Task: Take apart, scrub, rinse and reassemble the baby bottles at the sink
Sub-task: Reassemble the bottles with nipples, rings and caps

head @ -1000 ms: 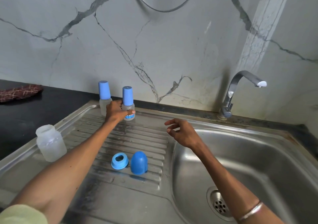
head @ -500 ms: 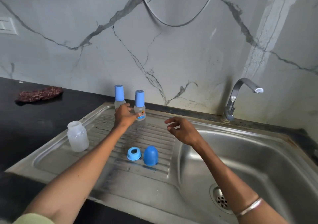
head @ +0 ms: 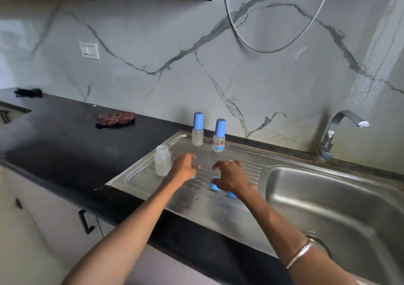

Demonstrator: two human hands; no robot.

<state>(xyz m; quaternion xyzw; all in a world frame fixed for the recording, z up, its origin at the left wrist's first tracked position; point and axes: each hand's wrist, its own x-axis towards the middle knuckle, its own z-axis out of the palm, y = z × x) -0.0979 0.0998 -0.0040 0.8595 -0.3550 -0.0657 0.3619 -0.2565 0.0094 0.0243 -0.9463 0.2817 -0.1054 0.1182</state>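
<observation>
Centre frame: right hand [head: 229, 178], fingers loosely curled, empty, hovered over blue ring [head: 213, 186]; left hand [head: 184, 167] likewise empty. Pinching the rim would seat it squarely.

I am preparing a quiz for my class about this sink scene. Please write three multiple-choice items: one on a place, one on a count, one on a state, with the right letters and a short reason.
1. Where does the uncapped bottle stand?
A. in the sink basin
B. on the drainboard, left side
C. on the black counter

2. How many bottles wear a tall blue cap?
A. one
B. two
C. three

3. What does the left hand hold?
A. nothing
B. a bottle
C. a cloth

Answers:
1 B, it stands on the ribbed steel.
2 B, the capped bottles and stand near the wall.
3 A, its fingers hang loosely above the drainboard.
</observation>
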